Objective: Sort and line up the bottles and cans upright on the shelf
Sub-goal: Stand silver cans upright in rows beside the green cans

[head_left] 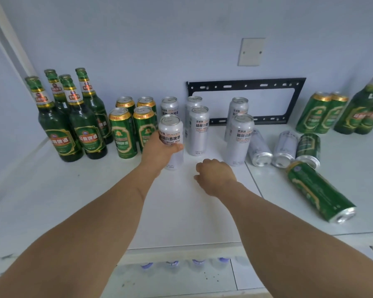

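Note:
My left hand (pixel 159 150) grips an upright white wheat-beer can (pixel 171 131) standing on the white shelf (pixel 73 190), right of several upright green cans (pixel 122 134). Several green bottles (pixel 58 127) stand at the far left. More white cans (pixel 198 130) stand upright behind and to the right, another pair (pixel 239 136) further right. My right hand (pixel 215 176) hovers low over the shelf with fingers curled, holding nothing. Two white cans (pixel 260 150) and two green cans (pixel 319 190) lie on their sides at the right.
A black metal bracket (pixel 246 84) leans on the back wall. Upright green cans (pixel 321 112) and bottles (pixel 364 112) stand at the far right. A seam (pixel 253 179) splits the shelf top. Blue-capped bottles (pixel 172 263) show on the level below.

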